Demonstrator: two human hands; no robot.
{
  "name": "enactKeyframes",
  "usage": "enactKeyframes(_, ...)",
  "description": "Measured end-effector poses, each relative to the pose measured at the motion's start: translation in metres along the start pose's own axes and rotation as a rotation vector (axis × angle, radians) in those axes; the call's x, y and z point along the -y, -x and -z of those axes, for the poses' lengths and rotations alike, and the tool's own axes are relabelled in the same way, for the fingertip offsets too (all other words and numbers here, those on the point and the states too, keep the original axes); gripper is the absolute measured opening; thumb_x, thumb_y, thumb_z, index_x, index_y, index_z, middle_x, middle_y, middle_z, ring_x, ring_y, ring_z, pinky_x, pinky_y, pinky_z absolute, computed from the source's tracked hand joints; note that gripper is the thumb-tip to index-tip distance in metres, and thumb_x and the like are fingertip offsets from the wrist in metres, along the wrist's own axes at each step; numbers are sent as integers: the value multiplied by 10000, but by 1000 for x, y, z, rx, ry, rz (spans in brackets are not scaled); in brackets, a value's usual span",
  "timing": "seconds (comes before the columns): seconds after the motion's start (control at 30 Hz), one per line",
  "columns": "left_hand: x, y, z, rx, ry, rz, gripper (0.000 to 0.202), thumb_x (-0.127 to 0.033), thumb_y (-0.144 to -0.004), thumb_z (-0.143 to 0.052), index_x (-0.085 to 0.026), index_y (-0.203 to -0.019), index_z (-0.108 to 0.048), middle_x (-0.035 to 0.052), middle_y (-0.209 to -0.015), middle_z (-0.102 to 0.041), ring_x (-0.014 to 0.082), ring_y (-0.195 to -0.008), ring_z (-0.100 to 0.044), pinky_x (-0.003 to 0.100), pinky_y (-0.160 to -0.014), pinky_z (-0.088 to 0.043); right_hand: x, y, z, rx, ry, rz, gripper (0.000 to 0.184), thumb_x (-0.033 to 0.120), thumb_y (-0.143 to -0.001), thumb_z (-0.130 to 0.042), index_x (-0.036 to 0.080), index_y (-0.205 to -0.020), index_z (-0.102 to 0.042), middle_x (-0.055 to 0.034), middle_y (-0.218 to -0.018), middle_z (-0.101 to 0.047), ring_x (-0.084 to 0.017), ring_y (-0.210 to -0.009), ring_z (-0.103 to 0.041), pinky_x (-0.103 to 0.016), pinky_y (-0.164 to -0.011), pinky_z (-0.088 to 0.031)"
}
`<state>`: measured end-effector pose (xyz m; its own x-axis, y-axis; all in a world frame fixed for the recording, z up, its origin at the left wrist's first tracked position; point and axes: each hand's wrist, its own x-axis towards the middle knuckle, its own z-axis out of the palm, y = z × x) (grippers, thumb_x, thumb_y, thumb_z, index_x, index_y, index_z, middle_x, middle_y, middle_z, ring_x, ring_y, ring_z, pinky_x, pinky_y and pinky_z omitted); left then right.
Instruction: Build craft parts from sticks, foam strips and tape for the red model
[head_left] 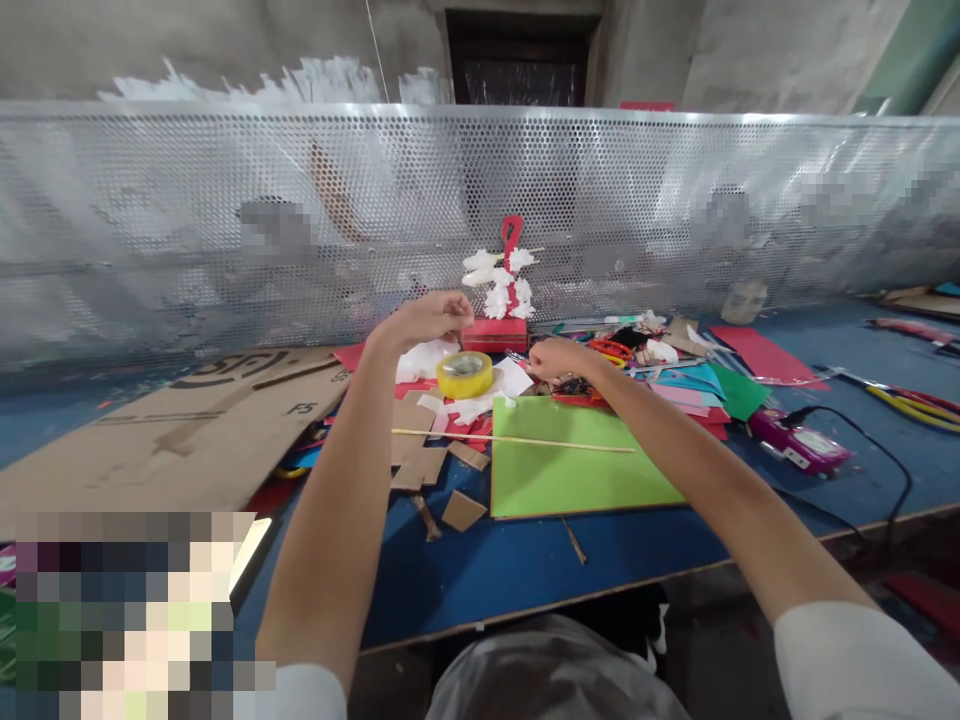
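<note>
My left hand (442, 314) is raised just left of a red box-like base (495, 334), its fingers curled together; whatever they pinch is too small to make out. From that base rises a red looped strip (513, 235) with white fluffy pieces (497, 298) on it. Below the left hand lies a roll of yellow tape (464, 375) on white paper scraps. My right hand (553, 359) is closed low over the cluttered pile, right of the base. Something thin and shiny shows by its fingertips, but I cannot tell what it is.
A green board (577, 470) lies in front, a thin wooden stick (525, 441) across it. Cardboard pieces (465, 510) are scattered beside it, and a large cardboard sheet (187, 430) covers the left. To the right are a purple corded device (802, 443) and yellow-handled pliers (911, 403). Behind stands a perforated metal screen (390, 200).
</note>
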<state>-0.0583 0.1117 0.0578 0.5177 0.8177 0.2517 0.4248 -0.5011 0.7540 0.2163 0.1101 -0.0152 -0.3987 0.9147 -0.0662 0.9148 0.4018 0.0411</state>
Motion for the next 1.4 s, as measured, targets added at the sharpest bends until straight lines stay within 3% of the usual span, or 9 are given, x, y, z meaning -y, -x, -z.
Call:
enactKeyframes(0.2, -6, -1, -6, 54, 17, -1, 136, -316, -803, -714, -214, -856, -641, 78, -895, -677, 161, -719, -646, 295, -632, -536, -24, 51, 28, -107, -122, 47, 281, 383, -841, -598, 262, -1055, -734, -56, -893, -748, -245, -780, -643, -320, -667, -429)
enactKeyframes(0.47, -29, 2, -22, 183, -104, -27, 169, -348, -785, -704, -220, -876, -643, 58, -846, -668, 182, -709, -656, 313, -643, -528, -28, 105, 8, 39, -230, 149, 165, 303, -935, -482, 210, -1003, -600, -56, -879, -675, -193, -758, -589, -276, -654, -410)
enactKeyframes(0.6, -42, 6, -29, 248, -175, -19, 232, -396, -800, -670, -201, -914, -621, 45, -835, -661, 172, -718, -654, 295, -669, -516, -23, 108, 0, 37, -220, 275, 338, 429, -1009, -378, 189, -934, -604, -83, -921, -658, -192, -785, -572, -273, -690, -394)
enactKeyframes(0.7, -50, 10, -33, 303, -203, 1, 270, -416, -828, -640, -186, -964, -602, 54, -901, -672, 171, -768, -659, 291, -701, -507, -13, 106, -7, -29, -209, 350, 336, 392, -1011, -400, 174, -951, -649, -97, -961, -684, -196, -820, -586, -275, -727, -380)
enactKeyframes(0.83, -55, 12, -37, 333, -190, 4, 251, -411, -864, -604, -170, -932, -587, 77, -954, -675, 149, -753, -631, 263, -656, -468, 1, 104, -19, -77, -136, 352, 261, 299, -971, -474, 182, -869, -683, -84, -858, -710, -190, -733, -585, -284, -693, -352)
enactKeyframes(0.93, -53, 11, -40, 355, -175, 1, 240, -402, -872, -600, -169, -924, -586, 81, -970, -676, 127, -730, -604, 239, -627, -436, 6, 101, -26, -92, -134, 367, 218, 232, -941, -492, 182, -957, -703, -100, -911, -728, -205, -755, -613, -287, -700, -368)
enactKeyframes(1.13, -49, 11, -47, 367, -204, 31, 232, -410, -879, -572, -189, -950, -567, 73, -987, -682, 117, -714, -575, 224, -610, -414, 7, 101, -27, -105, -237, 353, 324, 108, -919, -440, 180, -1142, -665, -113, -1076, -720, -210, -901, -646, -273, -786, -416)
enactKeyframes(1.27, -55, 14, -54, 328, -183, 70, 192, -365, -878, -567, -202, -970, -526, 74, -963, -671, 124, -693, -557, 235, -597, -419, 11, 105, -27, -60, -240, 384, 259, 162, -950, -444, 174, -1100, -655, -98, -999, -715, -194, -837, -629, -262, -742, -411)
enactKeyframes(1.4, -59, 18, -58, 254, -186, 96, 142, -330, -908, -508, -206, -975, -491, 74, -915, -649, 147, -725, -566, 235, -572, -407, 13, 109, -24, 38, -244, 408, 209, 326, -958, -530, 169, -1002, -660, -82, -946, -712, -167, -742, -604, -251, -676, -392)
